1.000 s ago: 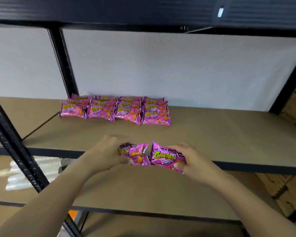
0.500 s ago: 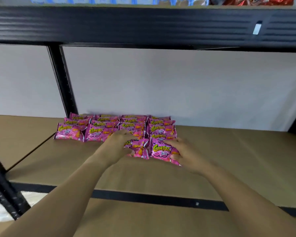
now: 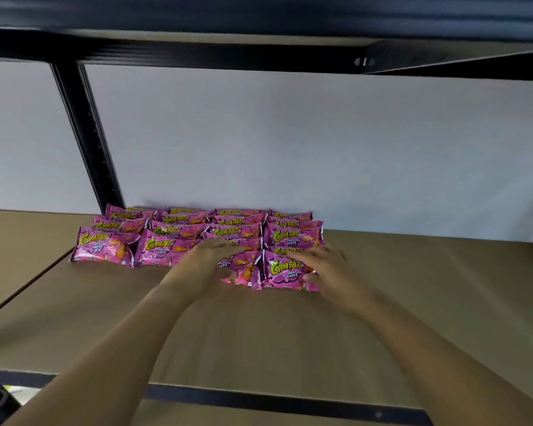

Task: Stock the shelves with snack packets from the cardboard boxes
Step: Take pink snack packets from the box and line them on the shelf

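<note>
A: Shown here: brown shelf board (image 3: 413,302) with a block of pink snack packets (image 3: 197,229) set against the white back wall (image 3: 320,149), four columns wide, overlapping in rows from far to near.

B: Newest additions?

A: Two packets at the near edge of the block, right half: near-left packet (image 3: 243,269) and near-right packet (image 3: 285,270), side by side and touching, laid flat on the board.

B: State of the hands?

A: Left hand (image 3: 206,262) palm down, fingers (image 3: 228,245) straight and close together, resting across the near-left packet. Right hand (image 3: 323,269) palm down, fingers (image 3: 302,255) loosely spread over the right edge of the near-right packet, thumb low at its near corner. Firm pinch there or mere touch: cannot tell, given motion blur.

B: Progress, then?

A: Judged early. Only a small far-left patch of this board stocked; wide bare board to the right and toward the near edge. Front row filled on its right half only, so two columns presumably left for that row.

B: Cardboard boxes?

A: Not in view; remaining stock unknown. Black upright post (image 3: 86,139) and upper shelf beam (image 3: 197,53) frame the bay.
</note>
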A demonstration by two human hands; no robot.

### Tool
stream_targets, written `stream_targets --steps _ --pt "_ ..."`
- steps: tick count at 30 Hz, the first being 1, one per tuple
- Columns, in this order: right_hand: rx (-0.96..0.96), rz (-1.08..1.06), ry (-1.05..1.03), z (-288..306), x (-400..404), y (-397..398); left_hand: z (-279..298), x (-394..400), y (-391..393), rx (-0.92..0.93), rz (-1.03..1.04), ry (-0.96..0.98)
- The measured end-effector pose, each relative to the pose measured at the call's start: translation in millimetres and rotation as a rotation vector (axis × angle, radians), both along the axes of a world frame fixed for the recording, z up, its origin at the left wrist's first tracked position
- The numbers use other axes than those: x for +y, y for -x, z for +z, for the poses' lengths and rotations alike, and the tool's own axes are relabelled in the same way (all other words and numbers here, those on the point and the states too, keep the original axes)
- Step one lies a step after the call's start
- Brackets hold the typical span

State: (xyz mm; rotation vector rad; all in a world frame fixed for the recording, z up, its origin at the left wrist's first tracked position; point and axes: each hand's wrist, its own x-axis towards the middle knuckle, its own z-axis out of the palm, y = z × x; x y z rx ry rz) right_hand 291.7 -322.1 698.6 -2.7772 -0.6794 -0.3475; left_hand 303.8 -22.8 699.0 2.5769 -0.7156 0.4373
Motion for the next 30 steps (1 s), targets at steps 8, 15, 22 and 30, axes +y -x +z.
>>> stream_targets --steps 8,15,22,30 --pt "-0.030 0.004 -0.003 -1 -1 1 -14 6 -4 -0.153 -0.010 -0.040" --pt "-0.046 0.018 0.007 -1 0 15 -14 3 12 -0.135 0.044 -0.036" --pt "-0.062 0.007 -0.107 2 9 55 -11 -3 51 -0.133 0.122 0.000" --pt "0.052 0.019 -0.222 -9 13 158 -22 -29 149 -0.175 0.136 0.064"
